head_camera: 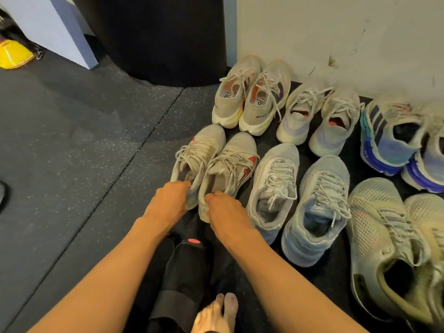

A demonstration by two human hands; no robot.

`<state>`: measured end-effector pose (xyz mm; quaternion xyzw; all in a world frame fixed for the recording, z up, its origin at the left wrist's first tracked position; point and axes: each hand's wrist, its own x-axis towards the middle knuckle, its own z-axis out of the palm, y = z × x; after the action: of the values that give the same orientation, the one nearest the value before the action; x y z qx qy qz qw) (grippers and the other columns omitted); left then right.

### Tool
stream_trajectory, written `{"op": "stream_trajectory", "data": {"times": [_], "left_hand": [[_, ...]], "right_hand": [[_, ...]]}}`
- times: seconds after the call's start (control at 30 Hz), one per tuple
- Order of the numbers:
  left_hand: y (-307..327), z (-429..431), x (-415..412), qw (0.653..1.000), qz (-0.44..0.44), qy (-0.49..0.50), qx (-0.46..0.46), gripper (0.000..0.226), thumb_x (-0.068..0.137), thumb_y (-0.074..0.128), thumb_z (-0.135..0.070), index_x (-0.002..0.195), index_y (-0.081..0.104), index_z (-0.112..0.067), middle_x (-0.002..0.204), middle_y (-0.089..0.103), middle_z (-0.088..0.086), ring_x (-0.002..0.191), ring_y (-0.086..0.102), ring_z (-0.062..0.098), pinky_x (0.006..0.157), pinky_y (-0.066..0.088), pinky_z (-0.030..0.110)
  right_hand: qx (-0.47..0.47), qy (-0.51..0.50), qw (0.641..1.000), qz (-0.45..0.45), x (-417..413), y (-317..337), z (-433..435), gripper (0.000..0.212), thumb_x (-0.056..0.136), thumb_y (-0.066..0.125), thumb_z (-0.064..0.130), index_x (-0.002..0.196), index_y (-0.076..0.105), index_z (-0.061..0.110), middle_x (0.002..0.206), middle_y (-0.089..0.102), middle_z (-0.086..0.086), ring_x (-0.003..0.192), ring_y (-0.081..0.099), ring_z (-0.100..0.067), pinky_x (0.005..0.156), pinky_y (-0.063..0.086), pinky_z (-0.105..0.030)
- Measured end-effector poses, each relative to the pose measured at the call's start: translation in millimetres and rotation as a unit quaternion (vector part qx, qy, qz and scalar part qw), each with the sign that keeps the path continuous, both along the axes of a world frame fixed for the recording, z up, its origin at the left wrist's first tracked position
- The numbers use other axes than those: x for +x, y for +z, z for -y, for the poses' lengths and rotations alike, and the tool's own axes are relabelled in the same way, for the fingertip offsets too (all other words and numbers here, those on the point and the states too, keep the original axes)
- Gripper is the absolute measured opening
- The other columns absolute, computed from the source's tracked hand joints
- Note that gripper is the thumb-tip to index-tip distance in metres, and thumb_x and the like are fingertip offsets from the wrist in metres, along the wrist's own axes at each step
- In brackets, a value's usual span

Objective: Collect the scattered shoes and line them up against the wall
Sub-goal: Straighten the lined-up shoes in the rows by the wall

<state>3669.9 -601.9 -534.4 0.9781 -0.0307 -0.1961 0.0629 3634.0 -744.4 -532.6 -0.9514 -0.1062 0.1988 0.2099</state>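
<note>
In the second row from the wall (pixel 336 32), left hand (pixel 171 200) and right hand (pixel 223 210) each grip a heel of the beige sneaker pair (pixel 209 138); likely placing, next squaring them up.

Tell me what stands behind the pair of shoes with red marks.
A beige pair with yellow-edged soles, toes toward the white wall, beside a black column. Their toes hide where wall meets floor.

This looks like a gym or training room. The floor (pixel 72 140) is dark speckled rubber matting laid in tiles with a visible seam. Many worn running shoes (pixel 314 212) stand by a scuffed white wall (pixel 336 32), near a big black cylinder (pixel 156 39).
</note>
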Motion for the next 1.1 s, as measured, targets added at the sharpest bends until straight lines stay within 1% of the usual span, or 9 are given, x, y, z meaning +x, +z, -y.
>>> {"op": "stream_trajectory", "data": {"times": [0.17, 0.27, 0.37, 0.43, 0.5, 0.6, 0.77, 0.9, 1.1], "left_hand": [[17.0, 8.2, 0.9, 0.998, -0.018, 0.0, 0.053, 0.023, 0.089, 0.047, -0.009, 0.107, 0.058, -0.016, 0.105, 0.06, 0.014, 0.092, 0.06, 0.035, 0.072, 0.047, 0.04], [38.7, 33.4, 1.8, 0.99, 0.101, -0.042, 0.089, 0.017, 0.091, 0.05, -0.023, 0.104, 0.061, -0.022, 0.102, 0.064, 0.007, 0.089, 0.063, 0.032, 0.063, 0.038, 0.035], [54.5, 73.8, 0.2, 0.986, 0.138, -0.086, -0.035, 0.015, 0.089, 0.053, -0.022, 0.097, 0.066, -0.023, 0.094, 0.068, 0.001, 0.086, 0.064, 0.024, 0.062, 0.041, 0.031], [57.3, 100.1, -3.7, 0.981, 0.083, -0.118, -0.13, 0.014, 0.088, 0.051, -0.02, 0.09, 0.065, -0.023, 0.093, 0.069, 0.001, 0.089, 0.063, 0.024, 0.071, 0.049, 0.036], [53.5, 123.7, -11.8, 0.973, 0.021, -0.161, -0.161, 0.023, 0.088, 0.051, -0.021, 0.104, 0.066, -0.024, 0.102, 0.07, 0.002, 0.097, 0.063, 0.023, 0.082, 0.051, 0.04], [38.4, 150.7, -25.6, 0.966, -0.064, -0.223, -0.115, 0.029, 0.088, 0.053, -0.033, 0.115, 0.062, -0.025, 0.111, 0.067, 0.004, 0.099, 0.062, 0.025, 0.084, 0.052, 0.04], [20.9, 165.0, -31.9, 0.964, -0.069, -0.254, -0.022, 0.051, 0.083, 0.062, -0.047, 0.12, 0.04, -0.02, 0.115, 0.06, 0.008, 0.101, 0.058, 0.031, 0.074, 0.044, 0.037], [14.4, 172.1, -38.1, 0.961, 0.001, -0.267, 0.076, 0.048, 0.087, 0.057, -0.029, 0.128, 0.037, -0.014, 0.12, 0.059, 0.01, 0.106, 0.059, 0.032, 0.071, 0.039, 0.036], [16.3, 173.3, -38.7, 0.942, 0.09, -0.301, 0.118, 0.032, 0.09, 0.051, -0.022, 0.121, 0.048, -0.013, 0.111, 0.065, 0.009, 0.098, 0.064, 0.031, 0.063, 0.034, 0.033]], "right_hand": [[0.017, -0.022, 0.999, -0.019, -2.5, 9.8, -0.4, 0.031, 0.093, 0.05, 0.005, 0.123, 0.05, 0.007, 0.12, 0.05, -0.014, 0.109, 0.055, -0.037, 0.083, 0.047, -0.044], [0.074, -0.067, 0.995, 0.011, -2.2, 24.1, 5.7, 0.026, 0.093, 0.051, 0.007, 0.119, 0.053, 0.008, 0.116, 0.052, -0.012, 0.105, 0.056, -0.036, 0.079, 0.045, -0.042], [0.112, -0.149, 0.981, 0.051, -5.7, 42.3, 28.7, 0.027, 0.092, 0.049, 0.009, 0.118, 0.056, 0.008, 0.115, 0.057, -0.012, 0.104, 0.058, -0.032, 0.079, 0.044, -0.038], [0.108, -0.226, 0.966, 0.068, -14.7, 49.8, 54.6, 0.029, 0.093, 0.046, 0.011, 0.12, 0.056, 0.012, 0.116, 0.057, -0.01, 0.105, 0.057, -0.029, 0.078, 0.042, -0.035], [0.069, -0.3, 0.949, 0.059, -31.0, 52.1, 82.7, 0.029, 0.092, 0.047, 0.017, 0.12, 0.053, 0.018, 0.12, 0.053, -0.006, 0.107, 0.056, -0.028, 0.082, 0.041, -0.037], [0.003, -0.368, 0.93, -0.03, -55.2, 46.1, 114.9, 0.033, 0.091, 0.052, 0.026, 0.123, 0.046, 0.019, 0.127, 0.049, -0.005, 0.115, 0.053, -0.029, 0.099, 0.037, -0.047], [-0.037, -0.339, 0.927, -0.155, -78.0, 30.4, 134.6, 0.036, 0.087, 0.062, 0.028, 0.118, 0.05, 0.016, 0.122, 0.055, -0.005, 0.113, 0.055, -0.031, 0.075, 0.039, -0.035], [-0.005, -0.329, 0.932, -0.152, -80.9, 23.9, 138.1, 0.017, 0.093, 0.051, 0.018, 0.107, 0.059, 0.012, 0.116, 0.06, -0.01, 0.107, 0.056, -0.033, 0.071, 0.037, -0.031], [-0.015, -0.316, 0.943, -0.101, -72.9, 21.9, 140.1, 0.02, 0.093, 0.049, 0.011, 0.109, 0.062, 0.01, 0.112, 0.06, -0.013, 0.104, 0.057, -0.034, 0.068, 0.037, -0.031]]}}
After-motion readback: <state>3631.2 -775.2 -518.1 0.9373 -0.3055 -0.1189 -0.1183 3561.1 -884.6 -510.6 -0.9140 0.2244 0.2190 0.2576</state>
